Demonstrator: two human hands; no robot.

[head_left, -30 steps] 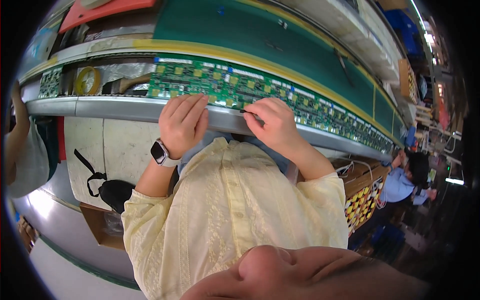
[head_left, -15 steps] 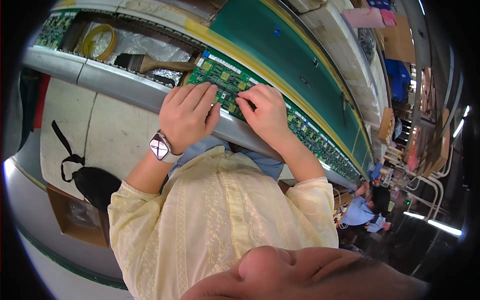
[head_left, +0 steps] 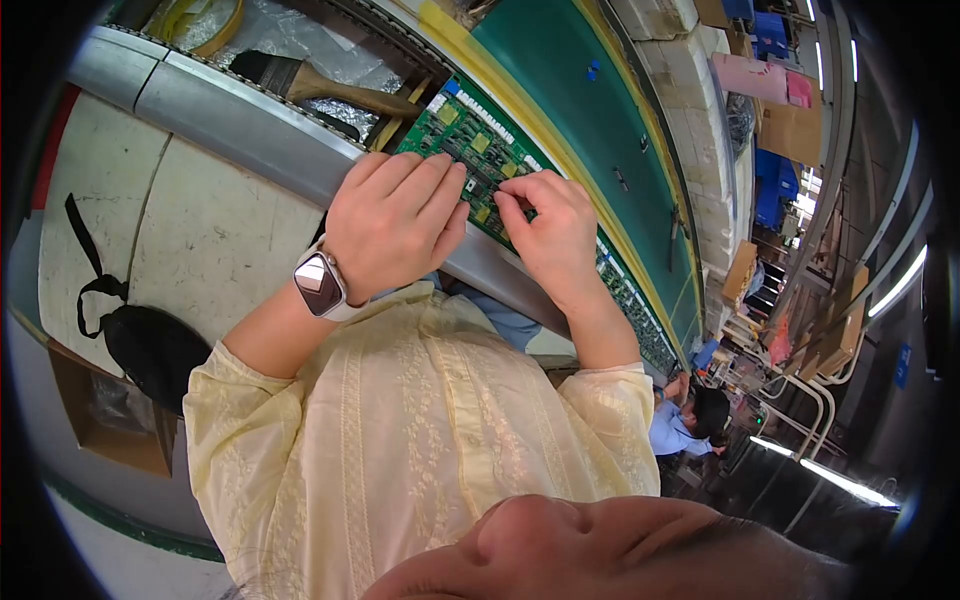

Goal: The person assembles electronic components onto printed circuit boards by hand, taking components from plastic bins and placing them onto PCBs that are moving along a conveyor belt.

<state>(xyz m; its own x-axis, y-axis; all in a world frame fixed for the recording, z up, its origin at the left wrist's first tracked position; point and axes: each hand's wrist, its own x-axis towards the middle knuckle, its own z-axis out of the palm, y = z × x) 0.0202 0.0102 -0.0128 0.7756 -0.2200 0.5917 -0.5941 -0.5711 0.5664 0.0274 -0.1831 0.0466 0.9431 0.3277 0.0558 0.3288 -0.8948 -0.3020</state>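
Note:
A green circuit board packed with small parts lies in the rail in front of me. My left hand, with a watch on its wrist, rests its outstretched fingers over the board's near left part. Just right of it, my right hand bends down to the board, thumb and forefinger pinched close to its surface. Whatever is between those fingertips, if anything, is too small to make out. More boards run on along the line beyond my right forearm.
A wooden-handled brush and a yellow ring lie left of the board. A metal rail borders my side; a green surface with small loose parts lies beyond. A black strapped pouch lies at left. A co-worker is far right.
The whole view has shifted and turned a little. Both hands remain at the same board, and the left fingers lie slightly flatter over it. The right hand keeps its pinch.

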